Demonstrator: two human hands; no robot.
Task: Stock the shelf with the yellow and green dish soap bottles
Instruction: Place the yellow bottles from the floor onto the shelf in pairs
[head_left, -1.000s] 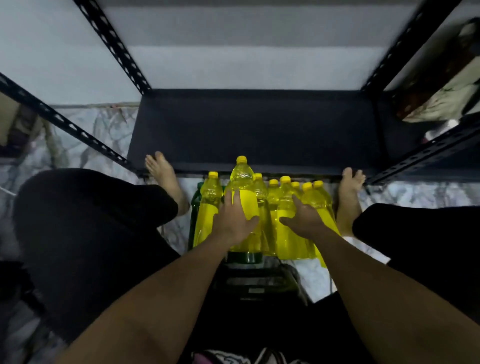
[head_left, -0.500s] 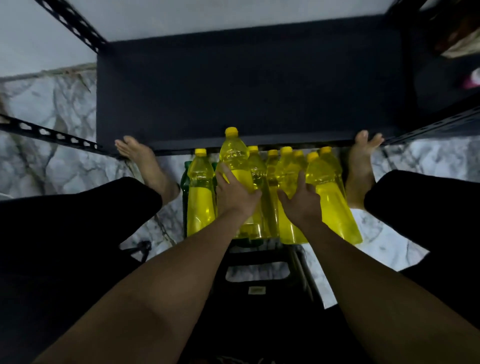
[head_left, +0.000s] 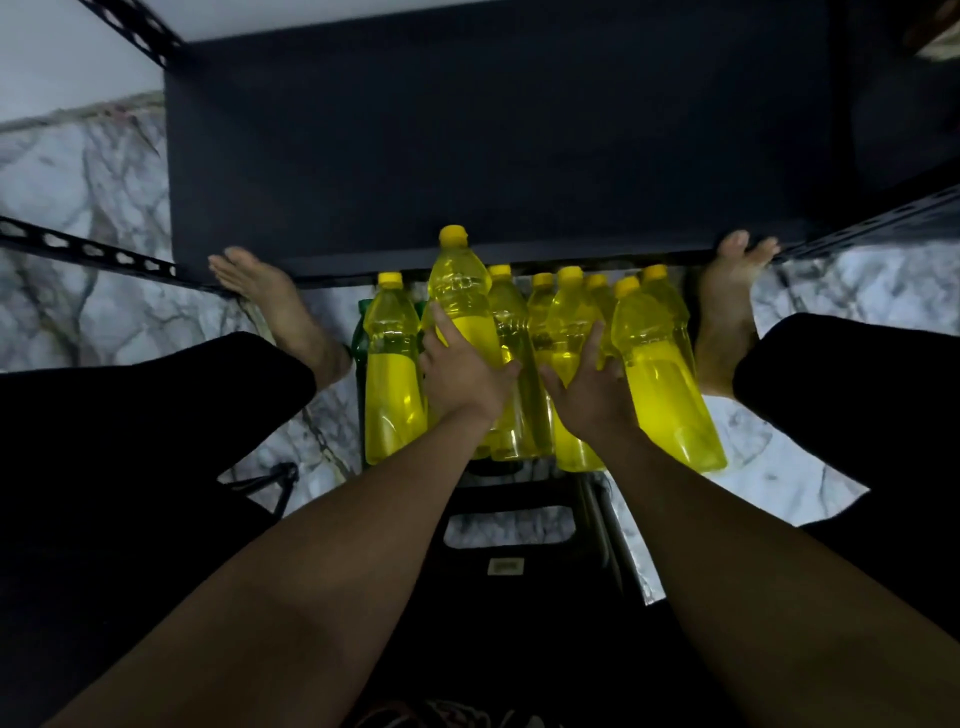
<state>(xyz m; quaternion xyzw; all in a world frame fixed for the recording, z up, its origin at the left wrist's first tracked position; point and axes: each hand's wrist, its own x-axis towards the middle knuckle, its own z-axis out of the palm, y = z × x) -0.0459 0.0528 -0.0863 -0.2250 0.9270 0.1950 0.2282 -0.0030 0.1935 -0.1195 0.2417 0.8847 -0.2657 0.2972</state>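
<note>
Close together, both hands sit on the cluster of yellow dish soap bottles. The left hand grips the tall yellow bottle around its middle, thumb on one side and fingers curled round the other; its yellow cap reaches higher in view than the rest and overlaps the front edge of the shelf. The right hand holds the neighbouring yellow bottle, fingers wrapped along its right side and thumb spread to the left. Just left of the held pair stands an upright yellow bottle, with a sliver of a green bottle showing behind it. On the right, a leaning yellow bottle tilts outward, and more yellow caps crowd between. The whole group stands on the marble floor between two bare feet, the left foot and the right foot, whose toes touch the frame of the dark shelf. Beneath the forearms lies a black plastic piece with a slot through it.
</note>
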